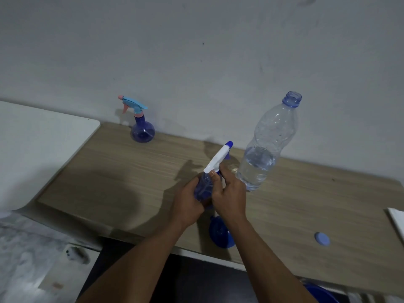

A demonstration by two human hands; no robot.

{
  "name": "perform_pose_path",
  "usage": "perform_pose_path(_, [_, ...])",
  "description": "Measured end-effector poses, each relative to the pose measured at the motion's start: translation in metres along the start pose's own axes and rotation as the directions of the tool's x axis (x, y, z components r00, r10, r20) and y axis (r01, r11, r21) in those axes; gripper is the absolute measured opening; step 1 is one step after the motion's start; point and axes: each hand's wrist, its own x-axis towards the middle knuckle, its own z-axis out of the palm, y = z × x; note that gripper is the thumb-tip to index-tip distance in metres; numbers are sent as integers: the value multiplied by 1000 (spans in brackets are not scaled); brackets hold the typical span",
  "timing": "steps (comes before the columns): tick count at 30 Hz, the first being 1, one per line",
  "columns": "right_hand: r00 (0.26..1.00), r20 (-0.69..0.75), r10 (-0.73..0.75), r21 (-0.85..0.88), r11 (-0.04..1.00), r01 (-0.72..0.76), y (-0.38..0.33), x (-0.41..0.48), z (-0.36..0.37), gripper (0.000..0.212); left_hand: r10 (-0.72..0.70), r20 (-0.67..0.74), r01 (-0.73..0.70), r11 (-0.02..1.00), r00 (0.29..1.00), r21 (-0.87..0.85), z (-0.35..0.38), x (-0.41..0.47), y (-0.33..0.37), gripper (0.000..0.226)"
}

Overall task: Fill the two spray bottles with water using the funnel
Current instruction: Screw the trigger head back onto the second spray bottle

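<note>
Both hands meet over the middle of the wooden worktop (109,171), holding a blue spray bottle (202,190) that tilts away from the person. The right hand (229,200) has its fingers (215,178) pinched on the neck just under the white trigger head (217,159) (the nozzle tip is blue). The left hand (190,203) wraps the body, curled round it. Below the wrists a blue funnel (220,236) lies on the worktop near the front edge. Just right of the hands stands an uncapped water bottle (262,149), under half full, and its blue cap (322,239) lies well apart to the right. The second spray bottle (142,133), round with a light-blue and pink head, stands at the back left beside the wall (196,51).
</note>
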Motion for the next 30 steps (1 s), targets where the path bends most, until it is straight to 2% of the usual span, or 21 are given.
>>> perform_pose_path(3, [999,-18,31,77,997,-29,-4,-5,6,18,24,-28,-21,997,999,74,0,-3,1,42])
perform_pose_path(6, [993,-2,119,231,966,-115,-9,-3,8,60,-46,-38,50,991,998,125,3,-3,-5,41])
perform_pose_path(8, [987,83,140,181,971,-154,-12,5,8,80,-78,-26,81,980,997,182,2,-5,-5,47])
perform_pose_path(10, [976,162,145,93,982,-162,-16,12,12,86,-63,-56,72,983,996,167,0,-7,-4,56])
perform_pose_path(13, [979,145,147,55,986,-156,-17,19,22,80,-111,-38,117,971,993,207,-8,-12,2,46])
perform_pose_path(15, [985,93,148,61,986,-154,-19,21,26,71,-97,25,87,960,995,266,-21,-15,12,46])
perform_pose_path(18, [994,51,92,79,992,-96,-32,23,27,35,-55,36,38,924,998,382,-56,-28,25,56])
perform_pose_path(20, [996,58,74,69,995,-78,-44,21,25,24,-4,-28,17,882,1000,471,-84,-42,31,67])
perform_pose_path(25, [967,247,66,4,998,-69,-64,-5,24,14,-42,-100,95,782,994,617,-145,-68,40,61])
perform_pose_path(30, [865,456,208,-154,976,-154,-75,-41,19,24,-91,-165,181,706,982,685,-174,-98,51,61])
